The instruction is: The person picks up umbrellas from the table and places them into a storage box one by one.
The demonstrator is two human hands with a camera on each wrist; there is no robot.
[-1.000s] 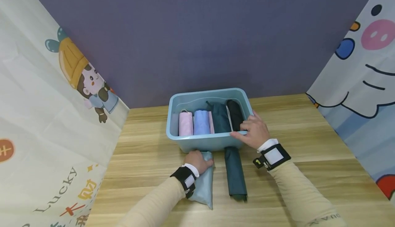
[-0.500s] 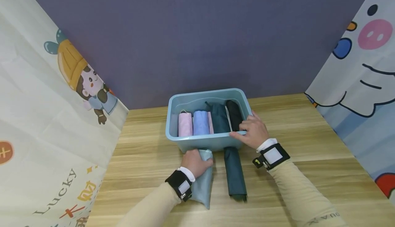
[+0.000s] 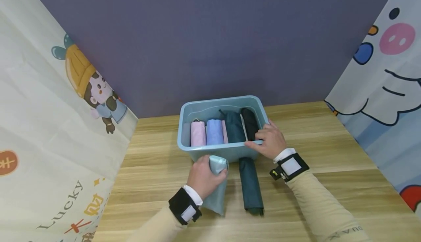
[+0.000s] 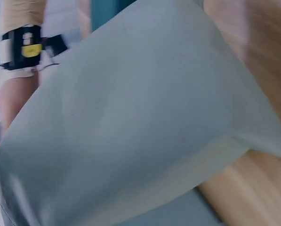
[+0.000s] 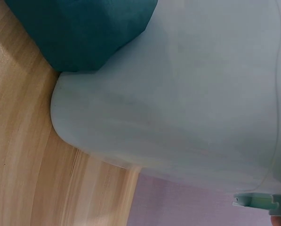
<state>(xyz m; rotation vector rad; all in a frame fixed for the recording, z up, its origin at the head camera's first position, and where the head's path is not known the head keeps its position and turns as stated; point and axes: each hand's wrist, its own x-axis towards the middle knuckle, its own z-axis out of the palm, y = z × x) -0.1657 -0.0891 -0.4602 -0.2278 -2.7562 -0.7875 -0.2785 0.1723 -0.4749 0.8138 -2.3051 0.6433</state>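
Note:
My left hand [image 3: 204, 178] grips a light blue fabric pouch [image 3: 217, 164] near its top end, in front of the bin. The pouch's upper end is raised and its lower end hangs toward the table. Its smooth cloth [image 4: 131, 108] fills most of the left wrist view. At the front right corner of a light blue plastic bin [image 3: 210, 149], my right hand [image 3: 271, 139] holds the rim, thumb along the front edge. A dark green folded umbrella [image 3: 250, 187] lies on the table, one end against the bin's front.
Inside the bin stand a pink roll [image 3: 198, 133], a blue roll [image 3: 214, 132], a dark green bundle [image 3: 234, 127] and a black bundle [image 3: 250, 124]. Behind it rises a dark purple-blue panel [image 3: 210, 41]. Printed curtains [image 3: 33, 88] flank the wooden table [image 3: 148, 169].
My left hand has lifted the light blue pouch's upper end off the table and tilted it up toward me. My right hand stays on the bin's rim.

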